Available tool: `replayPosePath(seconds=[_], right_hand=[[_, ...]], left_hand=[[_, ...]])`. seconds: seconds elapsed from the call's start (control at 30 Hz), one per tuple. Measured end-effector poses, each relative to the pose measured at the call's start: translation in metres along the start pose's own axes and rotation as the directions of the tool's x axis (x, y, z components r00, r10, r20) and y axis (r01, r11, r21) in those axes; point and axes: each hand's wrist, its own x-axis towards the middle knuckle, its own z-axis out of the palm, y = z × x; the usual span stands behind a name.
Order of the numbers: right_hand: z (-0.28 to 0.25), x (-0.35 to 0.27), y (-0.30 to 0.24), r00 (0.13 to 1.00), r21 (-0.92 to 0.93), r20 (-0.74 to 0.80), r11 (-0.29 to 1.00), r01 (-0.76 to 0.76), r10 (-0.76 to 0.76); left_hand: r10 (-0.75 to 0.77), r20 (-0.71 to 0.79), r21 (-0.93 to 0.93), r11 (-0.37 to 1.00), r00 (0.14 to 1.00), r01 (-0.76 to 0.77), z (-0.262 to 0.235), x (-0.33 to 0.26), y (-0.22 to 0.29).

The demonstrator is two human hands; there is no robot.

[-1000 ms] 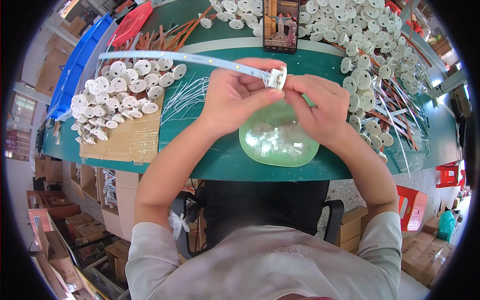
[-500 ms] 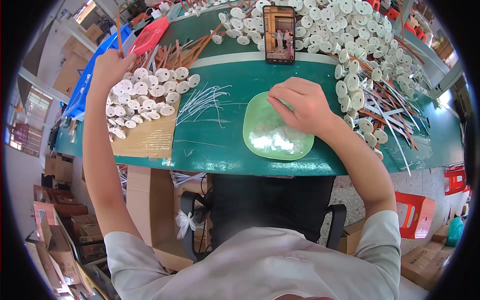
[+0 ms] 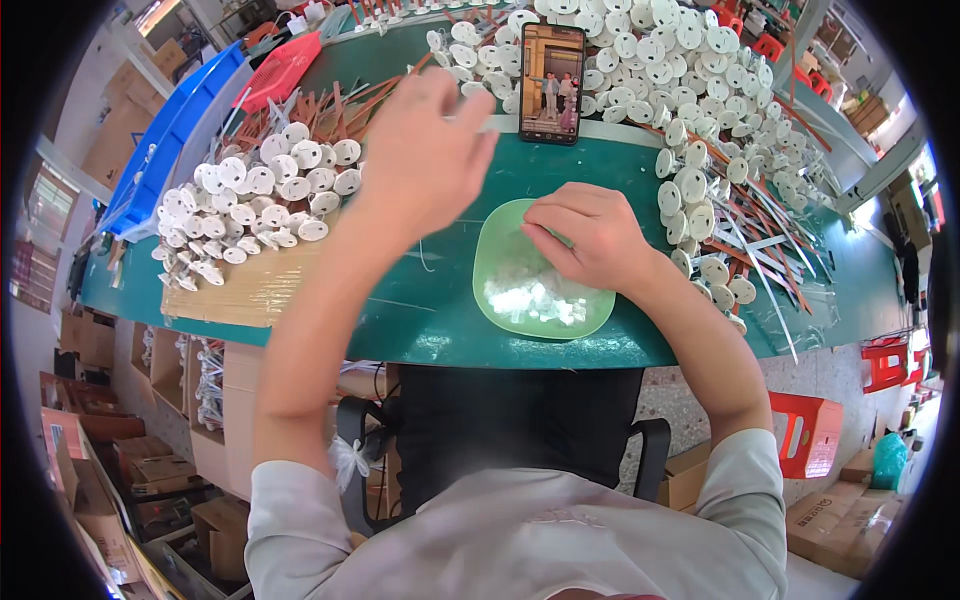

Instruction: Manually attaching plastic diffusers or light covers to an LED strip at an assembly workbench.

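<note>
My left hand (image 3: 425,155) hangs over the left-middle of the green table, smeared by motion, so I cannot make out its fingers' grip. Beyond its wrist lies a heap of white round discs (image 3: 262,180) on brown and white strips. Over the far right part of a light green bowl (image 3: 490,305), my right hand (image 3: 590,238) is closed in a pinch; whatever sits between thumb and fingertips is hidden. Small clear, shiny pieces (image 3: 540,298) lie in the bowl. Thin white strands are mostly covered by my left forearm.
A phone (image 3: 552,85) with a lit screen stands at the far middle. More white discs (image 3: 650,50) are heaped behind it and down the right side. A blue tray (image 3: 165,150) and a red basket (image 3: 283,72) stand far left. Cardboard (image 3: 240,295) lies under the left heap.
My left hand has swung right from the blue tray, where it held a brown strip, to above the table's middle. My right hand stays pinched over the bowl. The view has shifted slightly.
</note>
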Motion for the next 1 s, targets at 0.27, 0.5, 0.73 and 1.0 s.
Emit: replayPosePath(seconds=[0.27,0.5,0.73,1.0], right_hand=[[-0.007,0.010,-0.002,1.000,-0.045,0.007,0.999,0.016,-0.015],[-0.046,0.025,-0.014,0.993,-0.296,-0.089,0.950,-0.094,0.071],[-0.132,-0.045,0.015,0.817,-0.659,-0.366,0.496,-0.566,0.446],[-0.154,-0.098,0.036,0.468,-0.418,-0.158,0.370,-0.830,0.870]], left_hand=[[-0.260,0.172,-0.044,0.962,0.950,0.271,0.043,-0.046,-0.011],[-0.154,0.104,-0.208,0.963,0.983,0.173,0.045,-0.055,-0.017],[-0.139,0.058,-0.258,0.955,0.989,0.149,0.037,-0.051,-0.017],[-0.137,0.270,-0.268,0.940,0.953,0.211,0.035,-0.053,-0.012]])
